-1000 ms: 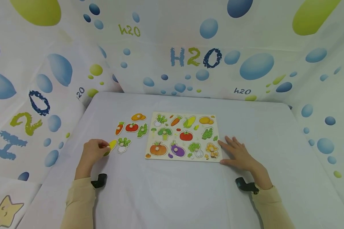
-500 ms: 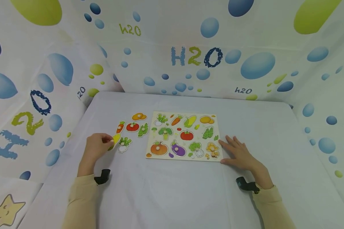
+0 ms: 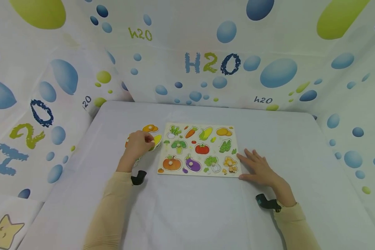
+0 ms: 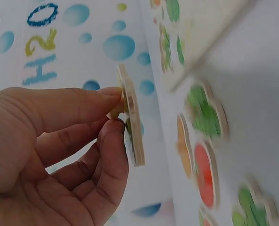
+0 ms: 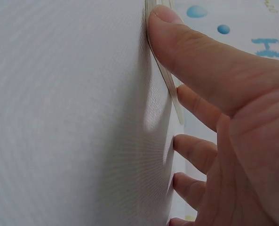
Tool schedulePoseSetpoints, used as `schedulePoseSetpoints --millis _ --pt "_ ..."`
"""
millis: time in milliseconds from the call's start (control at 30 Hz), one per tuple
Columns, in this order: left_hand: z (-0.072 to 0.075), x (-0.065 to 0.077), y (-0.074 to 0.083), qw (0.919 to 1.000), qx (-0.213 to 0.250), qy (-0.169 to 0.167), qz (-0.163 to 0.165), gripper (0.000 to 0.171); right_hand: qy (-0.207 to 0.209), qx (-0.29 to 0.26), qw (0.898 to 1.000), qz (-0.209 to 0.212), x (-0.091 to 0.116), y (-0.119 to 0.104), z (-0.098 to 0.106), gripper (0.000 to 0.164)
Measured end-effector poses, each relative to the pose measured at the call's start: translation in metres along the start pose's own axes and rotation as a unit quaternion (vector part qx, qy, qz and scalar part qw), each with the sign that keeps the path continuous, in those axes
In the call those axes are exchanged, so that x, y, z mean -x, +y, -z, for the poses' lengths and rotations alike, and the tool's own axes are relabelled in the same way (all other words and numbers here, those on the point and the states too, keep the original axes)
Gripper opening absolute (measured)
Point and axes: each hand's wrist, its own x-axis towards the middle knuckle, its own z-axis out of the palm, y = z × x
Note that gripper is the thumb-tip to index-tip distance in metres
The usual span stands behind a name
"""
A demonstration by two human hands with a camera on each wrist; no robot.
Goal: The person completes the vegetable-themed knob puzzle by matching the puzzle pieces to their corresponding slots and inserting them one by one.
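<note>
My left hand (image 3: 136, 146) pinches a yellow corn puzzle piece (image 3: 157, 139) by its knob, just left of the vegetable puzzle board (image 3: 212, 174). In the left wrist view the corn piece (image 4: 135, 127) is seen edge-on, held above the table between thumb and fingers. Below it lie a green pea-pod piece (image 4: 203, 110), a red tomato piece (image 4: 206, 174) and a blurred leafy piece (image 4: 248, 207). My right hand (image 3: 258, 168) has spread fingers; its thumb (image 5: 186, 44) touches the board's right edge.
An orange-yellow potato piece (image 3: 149, 128) lies behind the left hand, which mostly hides a carrot piece and others. Pumpkin (image 3: 172, 163), eggplant (image 3: 193, 164) and several other knobbed pieces sit in the board. A white cloth covers the table; a printed curtain stands behind.
The left hand has carried the corn piece right and away from the body, over the loose pieces, to near the board's left edge. The right hand stays at the board.
</note>
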Motion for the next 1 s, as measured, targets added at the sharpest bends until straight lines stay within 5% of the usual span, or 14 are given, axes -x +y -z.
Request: schedulePoseSetpoints --millis 600,1000 --pt "-0.065 -0.064 0.1 0.9973 0.019 -0.034 -0.063 0.009 0.006 0.0 1.0 0.0 0.001 0.003 -0.001 0.079" --pt "-0.093 -0.08 0.132 0.9965 0.004 -0.054 -0.064 0.013 0.005 -0.012 1.0 0.005 0.002 0.0 0.0 0.079"
